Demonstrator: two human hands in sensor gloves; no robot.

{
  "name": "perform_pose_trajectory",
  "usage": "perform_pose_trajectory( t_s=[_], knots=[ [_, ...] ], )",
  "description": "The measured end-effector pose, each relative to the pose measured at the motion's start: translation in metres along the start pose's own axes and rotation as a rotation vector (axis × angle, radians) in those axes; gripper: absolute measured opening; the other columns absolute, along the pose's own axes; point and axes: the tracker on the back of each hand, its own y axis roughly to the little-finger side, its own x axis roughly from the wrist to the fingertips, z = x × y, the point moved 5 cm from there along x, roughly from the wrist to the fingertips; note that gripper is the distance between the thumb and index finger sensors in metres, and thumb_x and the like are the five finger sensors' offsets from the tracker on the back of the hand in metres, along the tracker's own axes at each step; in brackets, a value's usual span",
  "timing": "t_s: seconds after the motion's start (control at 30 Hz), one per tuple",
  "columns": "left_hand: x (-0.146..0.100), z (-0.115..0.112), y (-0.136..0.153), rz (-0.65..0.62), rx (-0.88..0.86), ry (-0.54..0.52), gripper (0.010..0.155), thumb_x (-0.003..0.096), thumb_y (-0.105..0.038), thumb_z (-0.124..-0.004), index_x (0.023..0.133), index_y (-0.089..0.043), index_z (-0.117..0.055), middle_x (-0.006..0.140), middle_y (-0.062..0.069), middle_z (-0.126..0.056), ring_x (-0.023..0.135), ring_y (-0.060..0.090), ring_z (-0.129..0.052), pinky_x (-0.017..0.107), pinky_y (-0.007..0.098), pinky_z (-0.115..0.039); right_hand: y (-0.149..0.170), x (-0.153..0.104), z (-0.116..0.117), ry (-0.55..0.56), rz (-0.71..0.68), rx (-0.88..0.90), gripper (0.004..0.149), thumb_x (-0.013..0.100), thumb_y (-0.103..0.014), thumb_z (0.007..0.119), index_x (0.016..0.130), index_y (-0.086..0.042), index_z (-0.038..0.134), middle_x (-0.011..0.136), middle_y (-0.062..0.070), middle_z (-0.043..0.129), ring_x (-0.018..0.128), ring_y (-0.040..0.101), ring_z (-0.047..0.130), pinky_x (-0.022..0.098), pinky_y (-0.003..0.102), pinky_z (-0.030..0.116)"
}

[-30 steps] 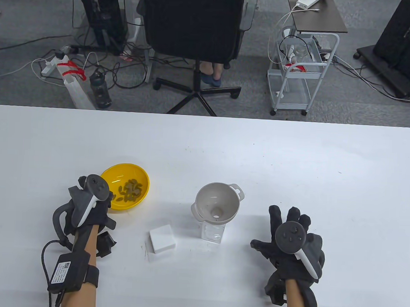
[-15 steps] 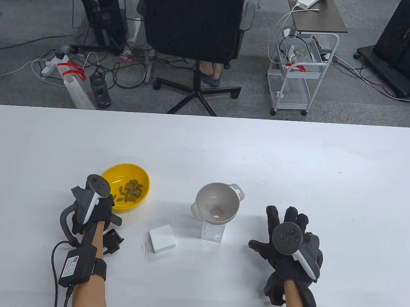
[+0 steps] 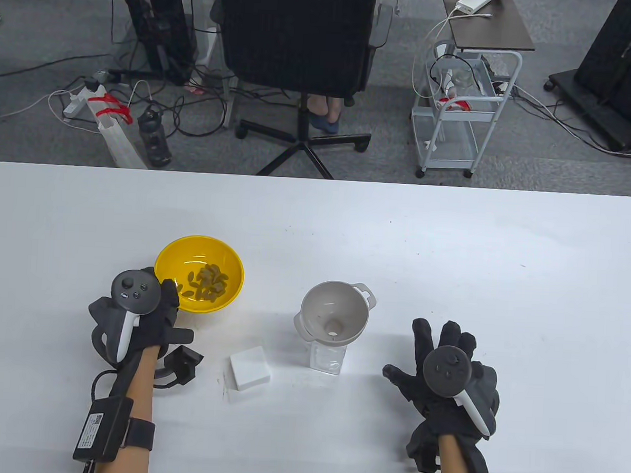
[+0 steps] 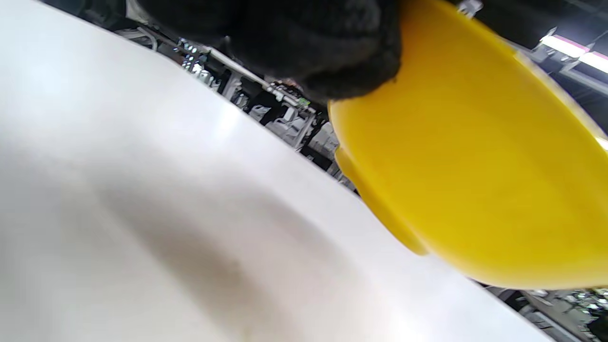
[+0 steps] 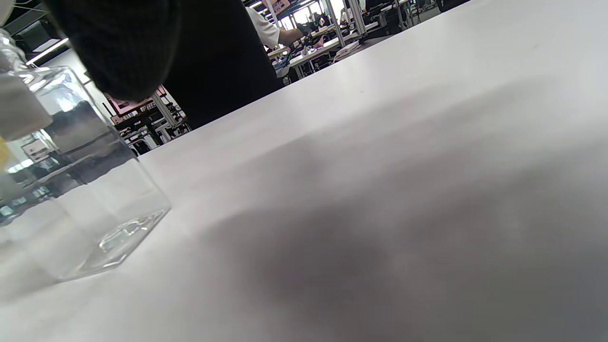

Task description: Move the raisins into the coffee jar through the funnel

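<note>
Raisins [image 3: 205,282] sit in the yellow bowl [image 3: 230,258], which my left hand [image 3: 147,317] grips at its near-left rim; the left wrist view shows its underside lifted off the white table [image 3: 452,243]. My right hand [image 3: 446,370] is spread wide with nothing in it, just over the table, right of the funnel [image 3: 317,305]. That funnel stands in the mouth of the clear jar [image 3: 327,358]. I see bare table between bowl and funnel, and a small white lid [image 3: 249,368] just left of the jar.
</note>
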Motion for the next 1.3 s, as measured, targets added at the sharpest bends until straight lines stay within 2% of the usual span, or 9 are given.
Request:
perform_pose_trajectory(
  t_s=[0.13,0.27,0.37,0.5,0.83,1.3],
  knots=[
    [-0.025,0.029,-0.048,-0.137,0.059,-0.075,0.050,0.0688,-0.036,-0.068,0.109,-0.006,-0.059,0.052,-0.004,-0.094,0.032,0.000,-0.092,0.036,0.033,-0.082,0.001,-0.001,0.000,-0.003,0.001,-0.004,0.095,0.054,-0.062,0.076,0.116,-0.026,0.014,0.114,0.031,-0.002,0.102,0.063,0.004,0.068,0.083,0.024],
    [-0.049,0.049,-0.092,-0.256,0.073,-0.118,0.050,0.0687,-0.035,-0.069,0.109,-0.007,-0.060,0.051,-0.003,-0.094,0.031,0.001,-0.092,0.035,0.033,-0.082,0.000,-0.002,0.000,0.004,-0.003,-0.011,0.094,0.054,-0.062,0.075,0.116,-0.026,0.014,0.114,0.032,0.000,0.102,0.063,0.005,0.068,0.083,0.024],
    [-0.066,0.056,-0.119,-0.322,0.083,-0.126,0.050,0.0684,-0.035,-0.069,0.108,-0.006,-0.061,0.050,-0.003,-0.095,0.031,0.001,-0.092,0.035,0.034,-0.082,0.000,-0.002,0.000,0.006,-0.008,-0.014,0.094,0.054,-0.062,0.075,0.116,-0.026,0.014,0.114,0.032,-0.002,0.102,0.063,0.005,0.068,0.083,0.024],
    [-0.091,0.062,-0.154,-0.425,0.181,-0.191,0.050,0.0682,-0.035,-0.070,0.108,-0.007,-0.062,0.050,-0.003,-0.095,0.031,0.001,-0.092,0.035,0.033,-0.082,-0.001,-0.002,0.000,0.006,-0.013,-0.022,0.094,0.054,-0.062,0.075,0.117,-0.026,0.014,0.114,0.032,0.000,0.102,0.063,0.005,0.068,0.083,0.024],
    [-0.134,0.049,-0.201,-0.595,0.409,-0.354,0.049,0.0683,-0.035,-0.069,0.108,-0.008,-0.061,0.050,-0.004,-0.094,0.031,0.001,-0.091,0.036,0.033,-0.081,-0.001,-0.004,-0.001,0.016,-0.020,-0.011,0.094,0.054,-0.062,0.075,0.117,-0.026,0.015,0.114,0.032,0.000,0.102,0.064,0.005,0.068,0.083,0.025],
    [-0.179,0.034,-0.229,-0.761,0.653,-0.611,0.049,0.0691,-0.035,-0.066,0.110,-0.010,-0.058,0.053,-0.005,-0.092,0.033,0.001,-0.091,0.039,0.033,-0.080,-0.001,-0.005,-0.001,0.018,-0.018,-0.014,0.094,0.054,-0.063,0.075,0.117,-0.025,0.015,0.114,0.032,-0.001,0.102,0.064,0.005,0.068,0.083,0.025]
  ],
)
